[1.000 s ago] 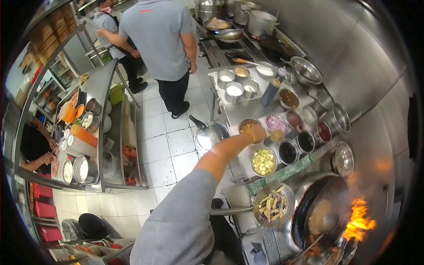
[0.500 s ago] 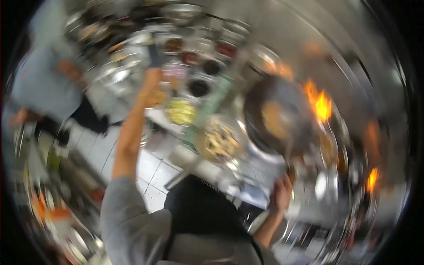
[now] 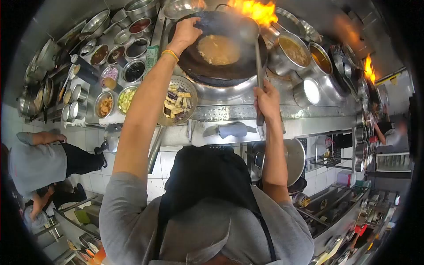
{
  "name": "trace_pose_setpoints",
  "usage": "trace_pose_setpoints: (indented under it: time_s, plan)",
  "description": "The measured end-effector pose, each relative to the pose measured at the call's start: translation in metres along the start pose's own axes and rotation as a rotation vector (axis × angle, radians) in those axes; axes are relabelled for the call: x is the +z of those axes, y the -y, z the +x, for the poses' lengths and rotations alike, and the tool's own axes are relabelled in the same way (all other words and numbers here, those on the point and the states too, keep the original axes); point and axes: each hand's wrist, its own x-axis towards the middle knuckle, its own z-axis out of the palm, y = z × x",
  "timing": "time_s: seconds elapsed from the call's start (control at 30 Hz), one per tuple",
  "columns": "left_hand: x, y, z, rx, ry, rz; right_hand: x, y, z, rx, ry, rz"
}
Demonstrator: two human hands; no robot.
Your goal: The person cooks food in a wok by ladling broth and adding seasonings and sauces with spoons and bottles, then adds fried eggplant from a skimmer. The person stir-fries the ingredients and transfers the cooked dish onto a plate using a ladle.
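Over the left side of the black wok [image 3: 247,73], my left hand [image 3: 186,33] is closed with its fingers drawn together; what they hold, if anything, cannot be made out. A pale brown liquid [image 3: 218,50] lies in the wok's bottom, and steam rises from it. My right hand [image 3: 267,99] is wrapped round the long handle of a ladle [image 3: 259,57]. The ladle's bowl rests over the wok's right side. Below my left forearm, a perforated strainer [image 3: 193,101] holds fried-looking pale and dark purple pieces [image 3: 177,101].
Flames [image 3: 256,11] rise behind the wok. Pots of broth [image 3: 293,51] and orange liquid [image 3: 321,59] stand right, beside a white-filled metal container [image 3: 307,92]. Bowls of ingredients [image 3: 126,99] line the left. A folded cloth [image 3: 232,130] hangs at the counter edge. Co-workers [image 3: 42,154] stand left.
My left hand has moved from above the ingredient bowls to over the wok. My right hand still grips the ladle handle. The view has turned, and the flames now show behind the wok.
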Motion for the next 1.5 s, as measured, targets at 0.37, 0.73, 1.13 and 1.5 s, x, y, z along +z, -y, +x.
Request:
trace_pose_setpoints:
  time_s: [0.37, 0.73, 1.13, 1.5]
  plan:
    - [-0.022, -0.088, -0.117, -0.030, -0.130, -0.143, -0.007, 0.001, -0.025, 0.218, 0.253, 0.265]
    - [0.014, -0.115, -0.201, 0.200, -0.025, 0.006, -0.009, 0.003, -0.036, 0.317, 0.228, 0.327]
    - [0.030, -0.118, -0.184, 0.149, 0.070, 0.015, -0.001, 0.027, -0.034, 0.248, 0.350, 0.215]
    - [0.042, -0.100, -0.178, 0.143, 0.093, 0.009, 0.016, -0.010, -0.018, 0.000, 0.028, -0.183]
